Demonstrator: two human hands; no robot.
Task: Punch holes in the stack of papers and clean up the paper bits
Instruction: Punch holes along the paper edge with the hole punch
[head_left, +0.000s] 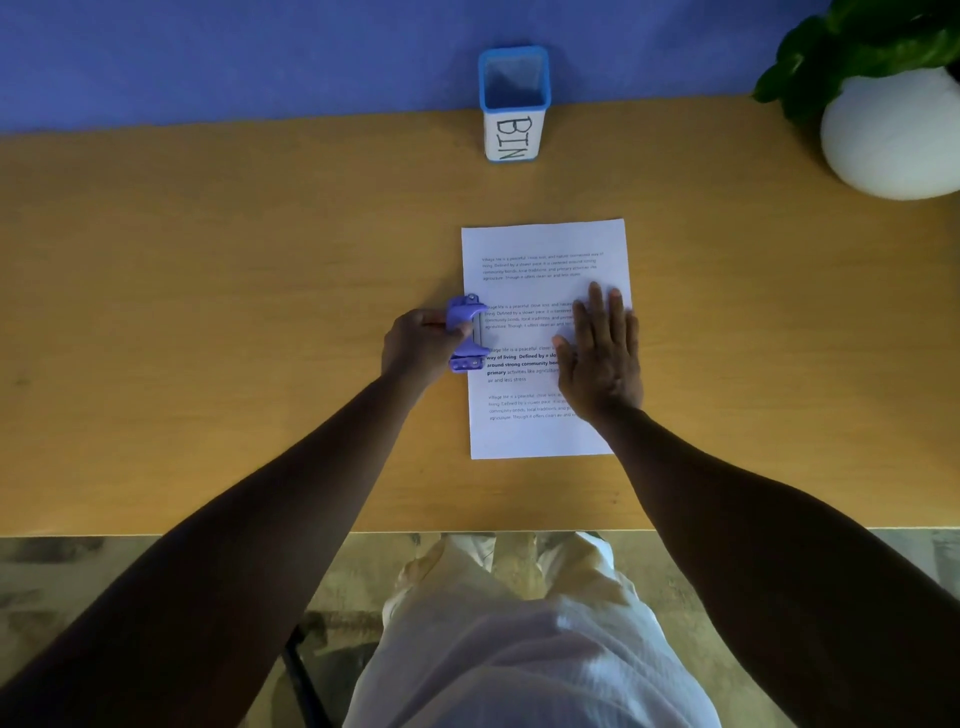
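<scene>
Gripping the purple hole punch (467, 332), the left hand (418, 343) has its fingers curled around the tool's outer side and holds it against the left edge of the stack of papers (540, 332), about midway along that edge. The right hand (600, 353) lies flat on the right half of the top sheet, fingers straight, pinning the stack to the table (208, 312). The stack sits near the middle of the table, closer to the front edge than the back. No holes or paper bits show yet, so the punching looks barely begun. A bin (513, 104) waits at the back edge, a potted plant (883, 98) at the back right corner; cleanup remains.
</scene>
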